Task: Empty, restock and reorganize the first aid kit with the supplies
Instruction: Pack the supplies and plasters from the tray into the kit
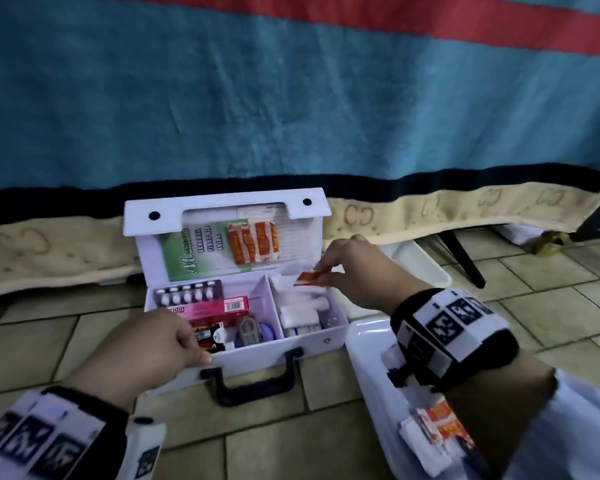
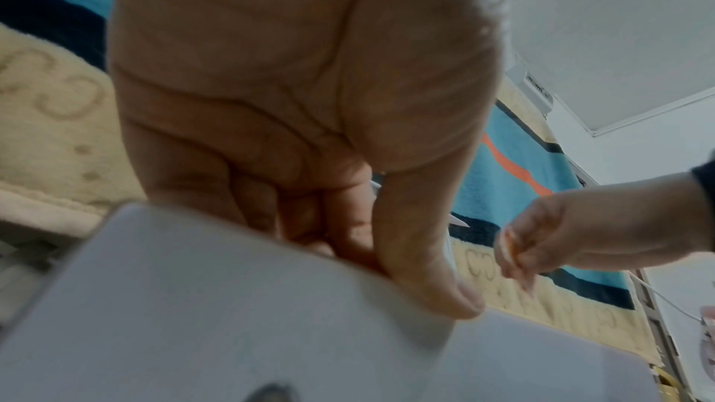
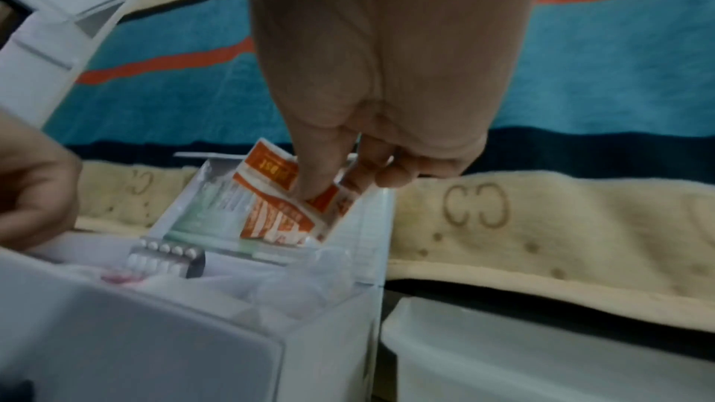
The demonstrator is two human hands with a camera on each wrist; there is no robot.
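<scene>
A white first aid kit (image 1: 291,344) stands open on the tiled floor, its lid upright. The lid pocket holds a green guide and orange plaster packets (image 1: 253,242). The left compartment holds a pill blister (image 1: 187,294), a pink box (image 1: 219,308) and small items; the right one holds white gauze rolls (image 1: 298,317). My left hand (image 1: 167,344) grips the kit's front left rim (image 2: 193,301), thumb on the outside. My right hand (image 1: 347,271) pinches orange and white plaster packets (image 1: 307,278) (image 3: 278,191) above the right compartment's back edge.
A white tray (image 1: 364,344) with more plaster packets (image 1: 440,427) lies on the floor to the right, under my right forearm. Another white tray (image 1: 420,261) sits behind the kit at the right. A blue, red and beige blanket (image 1: 291,116) hangs behind.
</scene>
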